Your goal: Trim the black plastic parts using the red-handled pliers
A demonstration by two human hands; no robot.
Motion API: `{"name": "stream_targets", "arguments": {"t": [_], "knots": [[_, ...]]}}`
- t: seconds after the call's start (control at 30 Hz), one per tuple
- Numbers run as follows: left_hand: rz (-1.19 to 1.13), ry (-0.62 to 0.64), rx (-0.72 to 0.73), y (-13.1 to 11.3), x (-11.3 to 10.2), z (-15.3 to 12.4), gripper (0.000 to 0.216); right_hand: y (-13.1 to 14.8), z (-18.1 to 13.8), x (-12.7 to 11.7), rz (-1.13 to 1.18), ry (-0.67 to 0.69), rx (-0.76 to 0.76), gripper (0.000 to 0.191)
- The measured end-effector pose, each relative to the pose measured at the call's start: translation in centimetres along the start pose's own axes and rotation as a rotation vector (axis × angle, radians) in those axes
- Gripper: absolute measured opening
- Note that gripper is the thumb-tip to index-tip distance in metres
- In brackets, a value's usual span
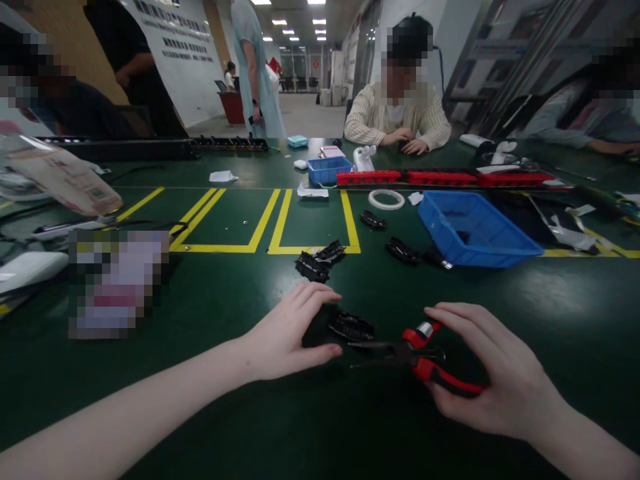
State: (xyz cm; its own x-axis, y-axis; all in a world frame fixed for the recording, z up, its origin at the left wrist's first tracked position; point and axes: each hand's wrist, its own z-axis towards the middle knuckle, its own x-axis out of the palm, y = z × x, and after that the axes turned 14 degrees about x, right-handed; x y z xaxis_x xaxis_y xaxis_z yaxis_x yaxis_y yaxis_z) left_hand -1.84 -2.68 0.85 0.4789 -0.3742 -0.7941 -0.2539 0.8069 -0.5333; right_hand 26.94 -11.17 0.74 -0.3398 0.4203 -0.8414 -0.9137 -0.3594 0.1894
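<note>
My right hand (493, 363) grips a pair of long-nose pliers (395, 352) with red and black handles, their jaws parted and pointing left. My left hand (295, 330) has its thumb and fingers spread, with nothing held between them. Just right of those fingers, a dark moulded plastic part (351, 325) lies on the green table, close behind the plier jaws. Two similar black parts (313, 265) lie together beyond my left hand. Farther right rest another black part (403, 250) and a smaller one (373, 220).
A blue bin (480, 250) stands tilted at right, near a roll of tape (386, 199). Red strips (440, 178) and a small blue basket (330, 171) lie farther back. A bottle (60, 170) and a blurred-out phone-like object (123, 283) are at left. A person sits across the table.
</note>
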Motion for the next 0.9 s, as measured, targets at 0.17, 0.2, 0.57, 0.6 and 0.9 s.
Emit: {"name": "stream_targets", "arguments": {"t": [0.17,0.2,0.57,0.6,0.9], "knots": [[0.100,0.102,0.039,0.28,0.22,0.17,0.054,0.16,-0.11,0.84,-0.002,-0.046,-0.061,0.045],[0.105,0.103,0.038,0.32,0.21,0.24,0.051,0.14,-0.06,0.85,0.001,-0.058,-0.075,0.045],[0.110,0.135,0.063,0.30,-0.04,0.52,0.033,-0.56,0.77,0.60,-0.021,0.000,0.020,0.054],[0.103,0.133,0.054,0.24,-0.08,0.56,0.034,-0.65,0.70,0.66,-0.019,0.016,0.018,0.052],[0.100,0.151,0.089,0.35,-0.19,0.52,0.039,-0.43,0.14,0.99,0.037,0.097,-0.015,0.044]]}}
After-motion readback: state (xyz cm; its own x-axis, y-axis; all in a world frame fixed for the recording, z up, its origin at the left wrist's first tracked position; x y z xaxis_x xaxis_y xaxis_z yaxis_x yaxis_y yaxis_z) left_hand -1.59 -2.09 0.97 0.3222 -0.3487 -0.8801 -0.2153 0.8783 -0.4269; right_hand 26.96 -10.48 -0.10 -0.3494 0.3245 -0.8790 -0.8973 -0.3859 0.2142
